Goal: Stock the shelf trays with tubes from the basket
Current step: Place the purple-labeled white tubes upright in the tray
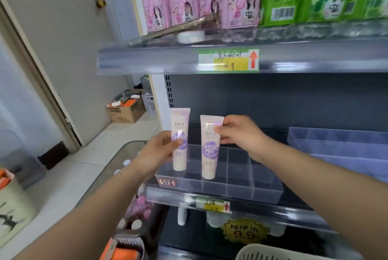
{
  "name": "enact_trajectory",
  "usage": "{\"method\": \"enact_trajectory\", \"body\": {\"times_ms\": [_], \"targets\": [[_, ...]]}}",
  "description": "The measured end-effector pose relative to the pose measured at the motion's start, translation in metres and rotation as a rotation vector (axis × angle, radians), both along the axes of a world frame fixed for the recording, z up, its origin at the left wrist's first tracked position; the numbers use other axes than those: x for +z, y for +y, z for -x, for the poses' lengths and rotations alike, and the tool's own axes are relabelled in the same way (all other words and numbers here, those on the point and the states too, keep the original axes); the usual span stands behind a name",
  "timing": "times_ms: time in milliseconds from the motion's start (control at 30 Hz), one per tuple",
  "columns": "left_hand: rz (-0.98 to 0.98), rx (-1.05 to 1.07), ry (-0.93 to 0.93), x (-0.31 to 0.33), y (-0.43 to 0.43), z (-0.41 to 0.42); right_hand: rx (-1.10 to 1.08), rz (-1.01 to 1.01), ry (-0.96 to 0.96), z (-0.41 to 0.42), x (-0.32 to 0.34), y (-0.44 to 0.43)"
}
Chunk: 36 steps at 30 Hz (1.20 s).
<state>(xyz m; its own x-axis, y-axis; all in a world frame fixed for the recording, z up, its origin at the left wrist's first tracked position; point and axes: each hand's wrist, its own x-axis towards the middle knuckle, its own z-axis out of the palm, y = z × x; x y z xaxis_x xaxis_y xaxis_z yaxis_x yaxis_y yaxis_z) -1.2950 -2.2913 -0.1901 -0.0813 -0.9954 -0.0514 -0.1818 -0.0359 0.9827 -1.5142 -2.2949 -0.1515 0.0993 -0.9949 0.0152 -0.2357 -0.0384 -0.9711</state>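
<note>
Two pale pink tubes with purple labels stand upright, cap end down, over the clear divided tray (264, 186) on the middle shelf. My left hand (159, 150) grips the left tube (180, 125) at its middle, holding it above the tray's front left corner. My right hand (237, 133) pinches the upper right edge of the right tube (210, 154), whose cap end reaches down into a front compartment. The rim of a white basket (273, 252) shows at the bottom edge, its contents hidden.
A second clear tray (336, 144) sits to the right on the same shelf. Pink and green cartons (210, 1) fill the shelf above. A clear bin with bottles (134, 207) stands at the left. A cardboard box (126, 110) lies on the floor beyond.
</note>
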Motion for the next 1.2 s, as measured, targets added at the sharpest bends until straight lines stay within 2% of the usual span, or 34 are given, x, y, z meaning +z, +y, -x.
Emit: {"method": "enact_trajectory", "body": {"times_ms": [367, 633, 833, 1200], "targets": [[0.031, 0.014, -0.267, -0.015, -0.070, -0.030, -0.098, 0.102, 0.077, -0.038, -0.024, -0.066], [0.042, 0.025, -0.387, -0.034, -0.082, -0.028, -0.097, 0.083, 0.172, -0.048, -0.052, -0.078], [-0.003, 0.005, -0.480, -0.039, -0.079, -0.026, -0.104, 0.066, 0.162, -0.048, -0.066, -0.075], [-0.014, 0.050, -0.438, -0.041, -0.069, -0.022, -0.093, 0.082, 0.228, -0.049, -0.066, -0.068]]}}
